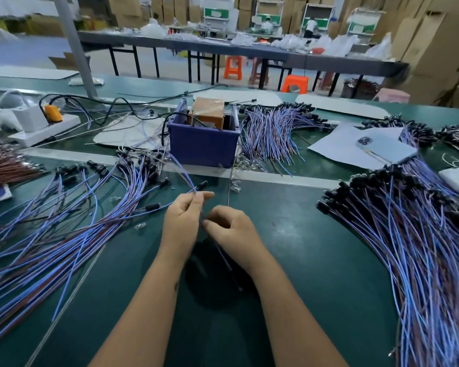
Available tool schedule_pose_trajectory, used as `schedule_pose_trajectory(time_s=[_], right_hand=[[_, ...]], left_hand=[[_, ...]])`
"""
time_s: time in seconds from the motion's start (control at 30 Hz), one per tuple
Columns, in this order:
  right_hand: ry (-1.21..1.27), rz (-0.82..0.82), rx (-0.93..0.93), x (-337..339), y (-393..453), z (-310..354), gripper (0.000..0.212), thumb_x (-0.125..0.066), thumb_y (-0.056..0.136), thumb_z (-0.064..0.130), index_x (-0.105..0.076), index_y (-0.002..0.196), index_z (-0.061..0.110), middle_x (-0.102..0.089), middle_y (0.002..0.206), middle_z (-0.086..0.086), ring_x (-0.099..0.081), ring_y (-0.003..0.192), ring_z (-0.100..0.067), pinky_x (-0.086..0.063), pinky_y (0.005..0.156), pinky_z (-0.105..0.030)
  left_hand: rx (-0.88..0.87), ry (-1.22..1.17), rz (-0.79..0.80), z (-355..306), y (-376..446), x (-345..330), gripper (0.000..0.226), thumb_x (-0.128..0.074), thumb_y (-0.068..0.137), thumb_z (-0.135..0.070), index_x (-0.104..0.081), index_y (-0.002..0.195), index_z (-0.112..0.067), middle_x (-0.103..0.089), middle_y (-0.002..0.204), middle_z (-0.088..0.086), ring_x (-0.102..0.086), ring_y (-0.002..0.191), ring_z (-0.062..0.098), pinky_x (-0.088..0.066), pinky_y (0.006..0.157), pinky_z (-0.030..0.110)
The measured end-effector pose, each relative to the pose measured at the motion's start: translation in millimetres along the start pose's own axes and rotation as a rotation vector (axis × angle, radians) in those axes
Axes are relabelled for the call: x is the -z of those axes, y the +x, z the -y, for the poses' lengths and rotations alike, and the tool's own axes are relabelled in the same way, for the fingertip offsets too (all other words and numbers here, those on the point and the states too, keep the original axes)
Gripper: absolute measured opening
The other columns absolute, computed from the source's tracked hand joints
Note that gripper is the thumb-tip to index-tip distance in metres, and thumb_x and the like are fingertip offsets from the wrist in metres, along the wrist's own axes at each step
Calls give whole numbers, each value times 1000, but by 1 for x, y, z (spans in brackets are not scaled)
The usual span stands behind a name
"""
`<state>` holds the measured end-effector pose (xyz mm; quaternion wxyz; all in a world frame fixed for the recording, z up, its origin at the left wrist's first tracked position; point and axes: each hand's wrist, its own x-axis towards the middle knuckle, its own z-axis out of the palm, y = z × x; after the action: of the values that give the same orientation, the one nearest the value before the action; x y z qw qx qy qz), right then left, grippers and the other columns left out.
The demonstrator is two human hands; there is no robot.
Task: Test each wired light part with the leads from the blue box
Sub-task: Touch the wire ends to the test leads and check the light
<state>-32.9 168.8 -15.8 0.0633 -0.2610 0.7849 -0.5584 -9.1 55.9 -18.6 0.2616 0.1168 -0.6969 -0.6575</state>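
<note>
My left hand (183, 221) pinches the blue-and-brown wires of one wired light part (194, 188) between thumb and fingertips near the middle of the green table (316, 260), its black lamp end poking out just past my fingers. My right hand (229, 229) is curled beside it, fingers closed on what looks like a thin lead, though the blur keeps me from telling exactly. The blue box (203, 144) sits toward the far edge, straight ahead of my hands, with piles of wired parts (421, 247) spread along the right edge and more (51, 234) along the left.
</note>
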Motion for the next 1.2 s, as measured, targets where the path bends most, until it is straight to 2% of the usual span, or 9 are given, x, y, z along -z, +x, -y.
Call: schedule_pose_trajectory(time_s=[0.17,0.3,0.47,0.63,0.73,0.87,0.97,1.07,1.2], right_hand=[[165,-110,10,-2,12,0,29,-65,85,-1,-66,78,27,-69,75,8,-63,72,-7,-53,74,-31],[228,-209,-78,-8,19,-3,27,-72,83,5,-63,63,22,-62,59,10,-54,58,-6,-44,61,-23],[285,-243,-62,-6,11,-6,26,-70,84,8,-61,63,19,-52,53,14,-43,54,-2,-36,54,-17],[364,-320,-47,6,5,-6,19,-65,89,10,-63,73,19,-54,59,12,-46,57,-4,-39,57,-15],[352,-232,-30,3,4,-4,12,-66,90,12,-69,83,21,-68,73,11,-61,69,-2,-47,66,-13],[306,-227,-50,3,5,-7,20,-67,88,8,-71,76,23,-70,71,9,-63,71,-3,-49,70,-15],[372,-227,-85,7,7,-9,20,-68,84,0,-72,74,17,-69,68,4,-62,67,-6,-49,68,-16],[447,-222,-131,9,8,-8,23,-67,83,-5,-71,72,15,-68,66,3,-62,65,-6,-50,67,-17],[409,-292,-161,8,10,-6,21,-64,87,1,-66,72,16,-62,63,4,-55,60,-6,-47,62,-19]], left_hand=[[64,-43,196,-3,1,-1,23,-50,99,-11,-71,102,-19,-68,110,5,-63,101,9,-46,90,18],[37,-92,41,-1,2,2,24,-54,97,-10,-71,87,-24,-71,87,-15,-60,79,-8,-44,74,7],[23,-26,42,3,1,3,25,-54,97,-10,-71,80,-18,-73,81,-7,-66,83,7,-48,78,16],[32,-80,53,-1,1,11,28,-51,98,-14,-69,79,-21,-73,79,-10,-64,73,1,-43,65,8],[24,67,212,3,-3,8,23,-59,91,-21,-71,72,-27,-63,69,-13,-53,67,1,-43,68,20],[130,109,359,3,-4,6,27,-54,82,-35,-68,87,-12,-67,84,10,-55,81,19,-46,89,53],[112,231,373,4,-4,7,35,-51,82,-42,-67,90,-12,-68,91,17,-55,81,21,-44,93,59],[54,330,367,3,-6,7,29,-52,85,-40,-69,90,-17,-70,87,8,-60,80,26,-48,89,53],[6,249,286,0,-7,7,17,-57,95,-15,-70,84,-14,-67,77,1,-56,73,13,-49,79,40]])
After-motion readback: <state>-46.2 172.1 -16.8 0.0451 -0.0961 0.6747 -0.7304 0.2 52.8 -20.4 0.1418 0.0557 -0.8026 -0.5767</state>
